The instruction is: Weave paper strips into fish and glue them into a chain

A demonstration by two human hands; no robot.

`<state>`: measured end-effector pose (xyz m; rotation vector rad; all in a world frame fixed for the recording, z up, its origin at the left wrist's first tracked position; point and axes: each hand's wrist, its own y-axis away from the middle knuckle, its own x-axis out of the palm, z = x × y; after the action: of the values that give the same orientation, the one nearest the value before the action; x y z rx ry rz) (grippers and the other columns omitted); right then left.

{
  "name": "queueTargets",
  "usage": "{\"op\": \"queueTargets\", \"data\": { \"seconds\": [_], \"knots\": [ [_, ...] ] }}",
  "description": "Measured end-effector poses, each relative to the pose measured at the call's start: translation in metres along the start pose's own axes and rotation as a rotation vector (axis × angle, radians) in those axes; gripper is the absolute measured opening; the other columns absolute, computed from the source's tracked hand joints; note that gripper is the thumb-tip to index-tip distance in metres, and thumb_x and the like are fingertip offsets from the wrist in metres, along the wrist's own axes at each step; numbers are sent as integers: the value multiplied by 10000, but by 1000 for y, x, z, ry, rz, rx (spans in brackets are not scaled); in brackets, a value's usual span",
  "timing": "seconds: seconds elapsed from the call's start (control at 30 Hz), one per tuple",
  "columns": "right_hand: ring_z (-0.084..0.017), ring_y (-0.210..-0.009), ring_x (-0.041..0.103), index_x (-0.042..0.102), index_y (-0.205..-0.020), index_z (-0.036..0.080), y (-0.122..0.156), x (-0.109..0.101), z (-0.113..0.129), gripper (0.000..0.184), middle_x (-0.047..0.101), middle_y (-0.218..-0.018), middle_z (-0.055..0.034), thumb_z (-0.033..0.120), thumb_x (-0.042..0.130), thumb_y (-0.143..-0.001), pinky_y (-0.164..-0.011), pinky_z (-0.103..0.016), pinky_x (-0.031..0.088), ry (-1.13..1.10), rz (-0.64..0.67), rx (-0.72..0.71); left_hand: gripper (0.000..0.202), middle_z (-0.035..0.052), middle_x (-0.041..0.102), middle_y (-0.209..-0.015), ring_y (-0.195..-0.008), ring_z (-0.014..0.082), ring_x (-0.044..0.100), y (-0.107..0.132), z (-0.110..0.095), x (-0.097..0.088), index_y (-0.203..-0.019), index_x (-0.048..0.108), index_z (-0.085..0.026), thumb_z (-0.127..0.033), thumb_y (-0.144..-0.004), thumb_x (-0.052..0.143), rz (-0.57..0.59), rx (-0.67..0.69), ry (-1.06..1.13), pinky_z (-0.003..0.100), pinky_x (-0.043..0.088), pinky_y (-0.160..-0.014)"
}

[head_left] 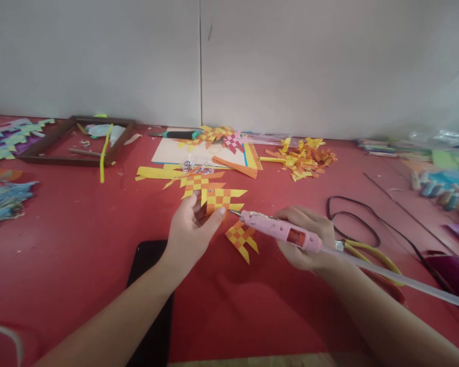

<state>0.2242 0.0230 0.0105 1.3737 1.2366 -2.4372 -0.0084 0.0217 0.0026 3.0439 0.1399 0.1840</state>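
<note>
My left hand [194, 230] pinches a woven paper fish [219, 198] in yellow and orange checks, with a small eye near its upper left. My right hand [309, 235] is wrapped round a pink hot glue gun [279, 230], and a clear glue stick [398, 279] sticks out of its rear. The gun's metal nozzle points left at the lower right of the held fish; I cannot tell whether they touch. A second woven fish [240, 238] lies on the red table just below the nozzle. Another checked fish [194, 182] lies behind my left hand.
A black phone-like slab [150, 306] lies under my left forearm. Scissors with yellow handles [378, 257] and a dark cord [331, 204] lie by my right hand. Behind are paper scraps [306, 157], a cutter [179, 135] on a white sheet and a brown frame [67, 162].
</note>
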Motion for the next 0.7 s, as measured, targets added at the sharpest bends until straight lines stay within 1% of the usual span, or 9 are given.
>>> {"op": "queueTargets", "data": {
  "seconds": [0.17, 0.37, 0.53, 0.7],
  "knots": [
    [-129, -479, 509, 543, -776, 226, -1, -2, 1, 47, 582, -591, 7, 197, 520, -747, -484, -267, 409, -1, 16, 13, 511, 111, 682, -1120, -1094, 268, 662, 0, -2, 1, -1203, 554, -180, -355, -772, 767, 23, 14, 17, 439, 522, -991],
    [-125, -469, 500, 542, -752, 227, -3, -2, 3, 55, 575, -576, 13, 185, 511, -735, -478, -265, 398, 14, 16, 12, 538, 116, 696, -1129, -1088, 268, 672, -1, -2, 1, -1224, 564, -177, -325, -752, 773, 20, 9, 23, 408, 535, -964],
    [-122, -466, 492, 536, -751, 227, -3, -1, 4, 41, 566, -568, 16, 191, 520, -743, -465, -263, 379, 13, 4, -3, 549, 127, 685, -1164, -1114, 273, 665, -1, -1, 1, -1241, 554, -170, -326, -764, 775, 28, 18, 25, 412, 534, -979],
    [-123, -475, 508, 542, -753, 229, -2, -1, 5, 46, 584, -584, 9, 185, 527, -751, -471, -265, 393, 14, 35, 20, 514, 121, 688, -1164, -1117, 278, 667, 0, -2, 1, -1219, 562, -178, -328, -774, 769, 20, 17, 30, 417, 536, -978]
  ]
}}
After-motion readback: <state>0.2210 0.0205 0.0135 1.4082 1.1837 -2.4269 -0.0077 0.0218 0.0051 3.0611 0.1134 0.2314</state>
